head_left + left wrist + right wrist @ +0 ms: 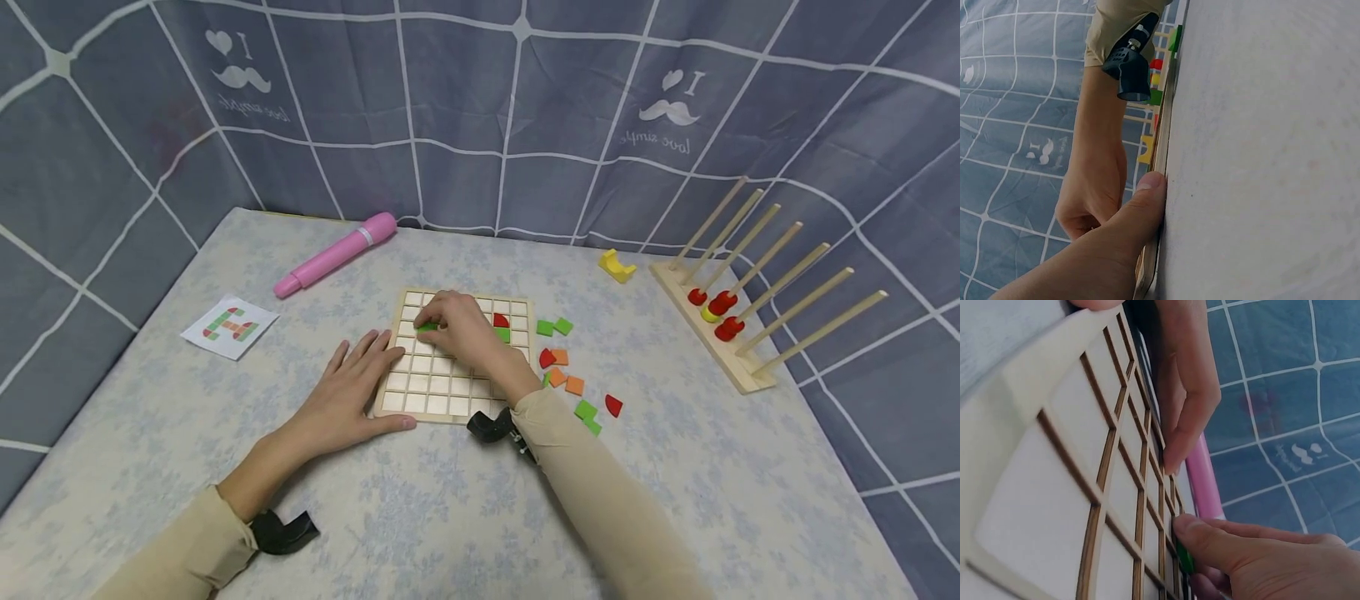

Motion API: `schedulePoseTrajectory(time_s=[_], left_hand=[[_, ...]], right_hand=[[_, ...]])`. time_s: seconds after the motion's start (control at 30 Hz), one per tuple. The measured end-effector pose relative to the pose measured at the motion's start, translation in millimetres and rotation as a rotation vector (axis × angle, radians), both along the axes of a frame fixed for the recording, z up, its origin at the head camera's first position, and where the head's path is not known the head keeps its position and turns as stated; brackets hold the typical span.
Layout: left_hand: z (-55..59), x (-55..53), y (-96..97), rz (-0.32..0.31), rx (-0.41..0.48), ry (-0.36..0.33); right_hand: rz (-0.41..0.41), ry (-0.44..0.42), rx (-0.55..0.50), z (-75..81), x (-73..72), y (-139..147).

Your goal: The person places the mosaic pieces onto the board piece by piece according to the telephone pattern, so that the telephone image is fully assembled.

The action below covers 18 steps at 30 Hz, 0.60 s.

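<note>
A wooden grid board (pixel 435 406) lies on the table, and a red quarter-round tile (pixel 501 320) and a green square tile (pixel 502 335) sit in its cells at the upper right. My right hand (pixel 468 329) reaches over the board's upper left part, pinching a green tile (pixel 1184 555) between thumb and fingers close over the cells. My left hand (pixel 348 392) lies spread at the board's left side, fingertips right at its edge and thumb along the near corner. In the left wrist view, the left thumb (pixel 1147 187) presses along the board's rim.
Loose green, orange and red tiles (pixel 574 385) lie right of the board. A pattern card (pixel 230 327) is at left, a pink tube (pixel 337 254) behind it. A yellow curved piece (pixel 617 266) and a peg stand (pixel 712 333) with red and yellow beads are at right.
</note>
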<state>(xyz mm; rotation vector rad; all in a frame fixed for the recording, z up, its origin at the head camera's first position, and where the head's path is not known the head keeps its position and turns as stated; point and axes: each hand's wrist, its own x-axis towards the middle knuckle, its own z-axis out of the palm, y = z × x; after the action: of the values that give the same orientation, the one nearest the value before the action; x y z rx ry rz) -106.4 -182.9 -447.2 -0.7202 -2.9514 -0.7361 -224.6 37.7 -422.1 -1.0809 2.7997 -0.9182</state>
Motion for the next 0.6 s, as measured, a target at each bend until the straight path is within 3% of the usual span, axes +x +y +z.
schedulePoseTrajectory(time_s=[0.37,0.6], left_hand=[[-1.1,-0.5,0.7,0.004,-0.006,0.001],[-1.8,-1.7,0.7,0.004,-0.009,0.001]], right_hand=[[0.03,-0.029,-0.054,-1.0,0.0,4.2],[0.025,-0.041,-0.037,10.7,3.4,14.0]])
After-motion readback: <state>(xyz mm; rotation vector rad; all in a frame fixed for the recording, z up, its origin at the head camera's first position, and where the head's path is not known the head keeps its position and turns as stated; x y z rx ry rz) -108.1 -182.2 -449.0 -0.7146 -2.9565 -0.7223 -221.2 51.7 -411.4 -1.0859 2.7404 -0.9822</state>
